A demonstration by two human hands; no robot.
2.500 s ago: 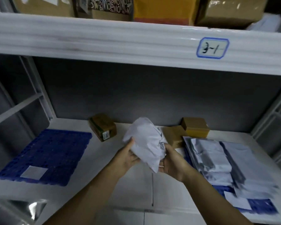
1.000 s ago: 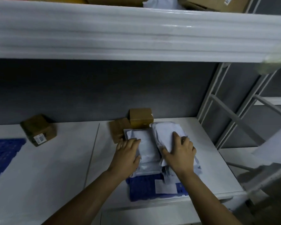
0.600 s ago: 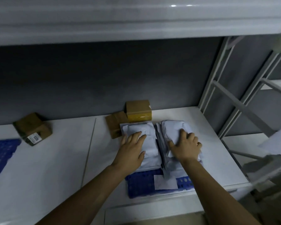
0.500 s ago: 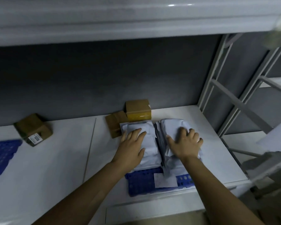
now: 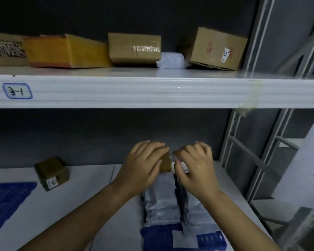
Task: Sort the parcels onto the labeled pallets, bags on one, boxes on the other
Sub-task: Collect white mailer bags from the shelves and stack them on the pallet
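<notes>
- L hand [image 5: 143,166]: fingers laid close together over the top of a small brown box [image 5: 166,163], thumb against its near face, so it grips the box.
- R hand [image 5: 195,166]: just beside L hand, fingers bent and loosely curled, nothing seen in them. Thumb tip is v. close to the box; can't tell if it touches.
- The box sits between the 2 hands, at the back of a white shelf [image 5: 80,196].
- Below both wrists: grey-white bags [image 5: 161,201] in 2 stacks side by side on a blue pallet [image 5: 159,240]. A white paper label [image 5: 184,239] lies on the pallet's near edge.
- Well left of L hand: another brown box w/ a sticker [image 5: 52,173], tilted on the shelf.
- Further left, below that: corner of a 2nd blue pallet [image 5: 5,198].
- Above the hands: upper shelf [image 5: 152,91], its front edge marked "3-1" [image 5: 17,90].
- On it, L to R: a yellow-orange box [image 5: 62,51], a taped carton [image 5: 134,48], a white bag [image 5: 171,59], a tilted carton [image 5: 216,48].
</notes>
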